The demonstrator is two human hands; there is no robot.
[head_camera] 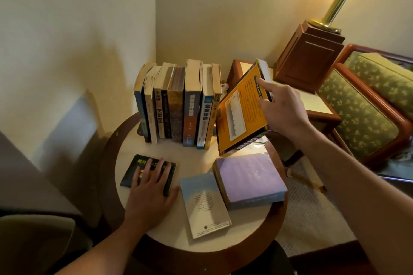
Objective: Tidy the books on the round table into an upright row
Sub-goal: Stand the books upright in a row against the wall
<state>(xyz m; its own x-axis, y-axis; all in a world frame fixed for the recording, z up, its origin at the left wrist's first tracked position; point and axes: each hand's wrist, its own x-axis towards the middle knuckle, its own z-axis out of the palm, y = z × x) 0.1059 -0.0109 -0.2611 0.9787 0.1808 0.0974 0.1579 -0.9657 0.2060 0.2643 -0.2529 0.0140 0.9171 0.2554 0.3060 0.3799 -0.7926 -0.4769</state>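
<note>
Round table point(201, 155): pale matte top, dark wood rim. At its back stands the upright row point(178, 105), paperbacks with yellowed page edges, spines toward me.

Orange book point(239, 116), glossy cover, tilts against the row's right end. Right hand point(282, 111) holds it at the right edge, forefinger straight and thumb on the cover. I cannot see the other fingers.

Left hand point(149, 194) lies flat, fingers spread and straight, on a small black book point(131, 171) lying near the left edge.

A pale blue paperback point(204, 204) and a thick lilac book point(248, 176) lie flat, side by side, touching.
</note>
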